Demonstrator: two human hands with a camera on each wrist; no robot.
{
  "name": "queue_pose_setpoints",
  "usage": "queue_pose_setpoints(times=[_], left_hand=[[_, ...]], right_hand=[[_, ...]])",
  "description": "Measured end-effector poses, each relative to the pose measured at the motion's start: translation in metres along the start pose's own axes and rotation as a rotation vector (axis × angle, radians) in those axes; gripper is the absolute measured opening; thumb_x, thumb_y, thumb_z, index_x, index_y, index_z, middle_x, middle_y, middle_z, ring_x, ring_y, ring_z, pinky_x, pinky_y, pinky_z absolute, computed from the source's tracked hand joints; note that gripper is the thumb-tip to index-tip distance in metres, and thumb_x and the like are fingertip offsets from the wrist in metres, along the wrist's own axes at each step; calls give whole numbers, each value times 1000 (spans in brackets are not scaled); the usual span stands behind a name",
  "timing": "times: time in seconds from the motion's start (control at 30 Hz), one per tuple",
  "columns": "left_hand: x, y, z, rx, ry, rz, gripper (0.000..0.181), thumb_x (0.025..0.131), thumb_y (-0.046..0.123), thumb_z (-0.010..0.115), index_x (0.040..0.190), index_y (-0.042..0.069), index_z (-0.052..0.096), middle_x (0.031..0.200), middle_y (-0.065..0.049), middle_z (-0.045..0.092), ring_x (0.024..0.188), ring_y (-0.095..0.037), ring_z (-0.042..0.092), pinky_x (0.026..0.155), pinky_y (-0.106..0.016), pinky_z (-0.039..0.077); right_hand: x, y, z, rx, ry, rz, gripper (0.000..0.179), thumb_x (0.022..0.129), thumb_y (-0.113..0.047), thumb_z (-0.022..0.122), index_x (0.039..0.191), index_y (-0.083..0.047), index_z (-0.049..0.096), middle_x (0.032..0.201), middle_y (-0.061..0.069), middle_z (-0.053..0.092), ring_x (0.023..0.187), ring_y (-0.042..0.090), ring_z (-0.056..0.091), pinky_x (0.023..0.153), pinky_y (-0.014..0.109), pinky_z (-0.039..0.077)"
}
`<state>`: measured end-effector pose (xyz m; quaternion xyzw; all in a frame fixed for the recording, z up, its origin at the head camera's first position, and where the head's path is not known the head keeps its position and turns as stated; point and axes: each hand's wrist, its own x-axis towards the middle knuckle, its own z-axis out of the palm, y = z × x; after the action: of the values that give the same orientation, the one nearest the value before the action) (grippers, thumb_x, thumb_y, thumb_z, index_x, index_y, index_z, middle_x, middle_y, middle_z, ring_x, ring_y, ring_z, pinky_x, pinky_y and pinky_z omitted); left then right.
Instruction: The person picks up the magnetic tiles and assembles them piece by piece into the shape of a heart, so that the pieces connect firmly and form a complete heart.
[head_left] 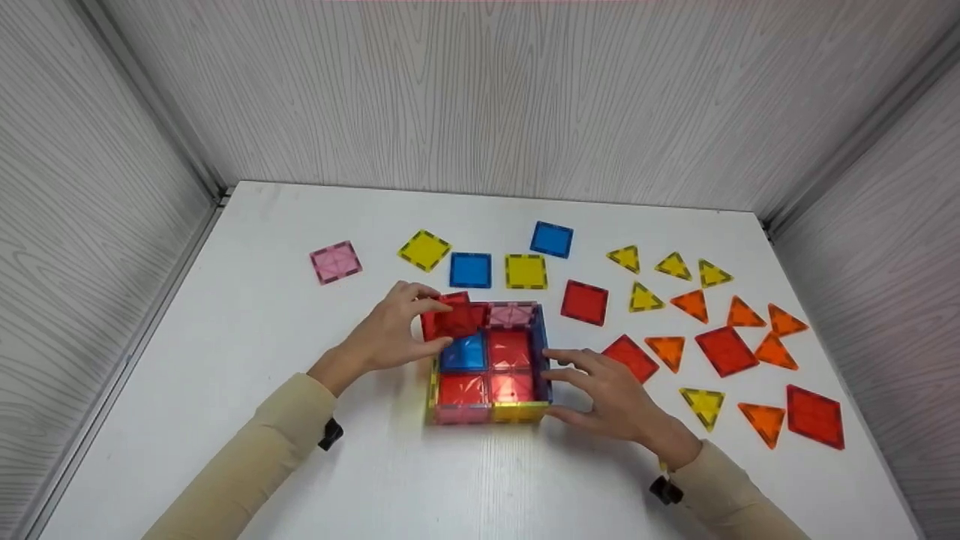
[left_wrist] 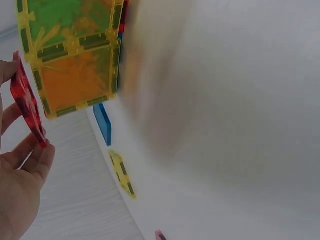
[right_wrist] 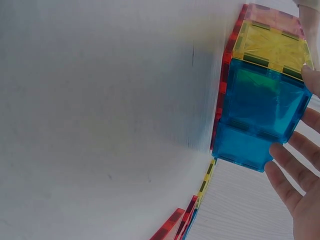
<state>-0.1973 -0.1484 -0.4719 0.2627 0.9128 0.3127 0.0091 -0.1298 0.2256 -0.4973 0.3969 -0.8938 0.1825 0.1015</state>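
An open-topped box (head_left: pixel 463 415) of translucent magnetic tiles stands on the table, with red and blue squares forming its floor. Its near side is pink and yellow, and its right side is made of blue tiles (right_wrist: pixel 260 105). My left hand (head_left: pixel 386 330) pinches a red square tile (head_left: pixel 455 315) over the box's far left corner. In the left wrist view the held red tile (left_wrist: pixel 27 102) is tilted beside the yellow wall (left_wrist: pixel 77 80). My right hand (head_left: pixel 611 394) rests its extended fingertips against the blue side, steadying nothing between its fingers.
Behind the box lie loose squares: pink (head_left: pixel 336 262), yellow (head_left: pixel 424 250), blue (head_left: pixel 471 270) and others. To the right, several red squares (head_left: pixel 727 351) and yellow and orange triangles (head_left: pixel 762 424) are scattered. Grey panels (head_left: pixel 480 97) enclose the white table.
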Motion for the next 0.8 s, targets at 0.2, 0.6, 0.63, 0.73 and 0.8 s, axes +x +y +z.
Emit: queue_pose_setpoints(times=[0.2, 0.6, 0.63, 0.73, 0.8], left_hand=[[6, 7, 9, 34, -63, 89, 48, 92, 37, 80, 134, 15, 71, 144, -11, 59, 137, -26, 51, 106, -45, 59], [11, 5, 14, 62, -71, 154, 50, 92, 39, 78, 136, 16, 71, 149, -11, 59, 139, -28, 50, 110, -46, 56], [11, 5, 14, 65, -71, 153, 50, 92, 40, 78, 136, 16, 71, 149, -11, 58, 139, -28, 50, 110, -46, 56], [10, 5, 12, 71, -81, 139, 53, 93, 43, 77, 138, 17, 69, 150, -12, 57, 141, -29, 49, 110, -48, 56], [10, 3, 10, 71, -80, 110, 58, 93, 48, 76, 141, 17, 67, 150, -14, 56, 142, -31, 49, 111, -50, 55]], right_hand=[[1, 0, 0, 1, 4, -6, 51, 85, -41, 88, 129, -22, 72, 149, 1, 63, 125, 20, 67, 94, 43, 62], [0, 2, 1, -8, 9, -9, 51, 84, -42, 88, 129, -21, 72, 149, 1, 64, 124, 20, 68, 94, 43, 62], [0, 2, 1, -5, 10, -10, 51, 84, -41, 89, 129, -21, 72, 149, 1, 64, 124, 20, 68, 94, 43, 62], [-1, 2, 2, 1, 11, -9, 50, 85, -40, 88, 128, -21, 72, 149, 1, 64, 124, 20, 67, 94, 44, 62], [-1, 2, 2, 4, 10, -6, 49, 86, -40, 88, 128, -21, 72, 149, 1, 64, 124, 20, 67, 94, 44, 62]])
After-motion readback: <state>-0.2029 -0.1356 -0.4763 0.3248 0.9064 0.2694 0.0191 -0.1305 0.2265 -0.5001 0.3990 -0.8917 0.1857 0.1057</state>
